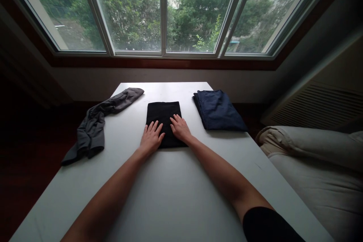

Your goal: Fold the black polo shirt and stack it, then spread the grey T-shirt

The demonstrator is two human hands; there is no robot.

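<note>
A black cloth (pixel 163 110), folded into a flat rectangle, lies in the middle of the white table (pixel 170 193). My left hand (pixel 152 136) rests on its left part, fingers spread and palm down. On its right part lies my right hand (pixel 180 127), also flat with the fingers apart. To the right is a folded dark blue cloth (pixel 219 111) with a black layer showing under its left edge. A crumpled grey garment (pixel 95 128) stretches along the left edge of the table.
Behind the table's far edge are a wall and a wide window (pixel 163 55) with trees outside. A pale sofa (pixel 314 162) stands close to the table's right side. Dark floor (pixel 25 177) shows at the left.
</note>
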